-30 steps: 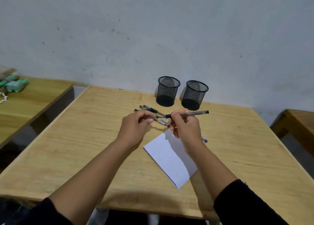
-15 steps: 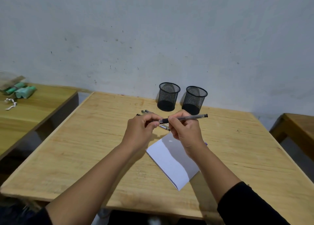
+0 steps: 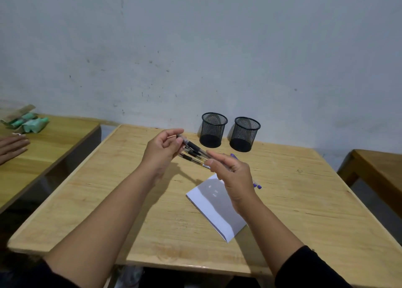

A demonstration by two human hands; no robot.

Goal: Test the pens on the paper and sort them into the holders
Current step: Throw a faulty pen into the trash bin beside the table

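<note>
1. I hold one pen [image 3: 196, 148] between both hands: my left hand [image 3: 162, 151] pinches its far end and my right hand [image 3: 231, 174] pinches the near end, probably to uncap it for testing.
2. More pens [image 3: 191, 158] lie on the table [image 3: 304, 200] just beyond my hands.
3. The paper [image 3: 214, 209] lies under my right wrist, ready for a scribble.
4. Both mesh holders [image 3: 214, 129] stand beyond my hands and look empty.

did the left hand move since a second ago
Yes. The left hand has drawn leftward and up, away from the right hand, and now sits level with the left mesh holder instead of in front of it.
</note>
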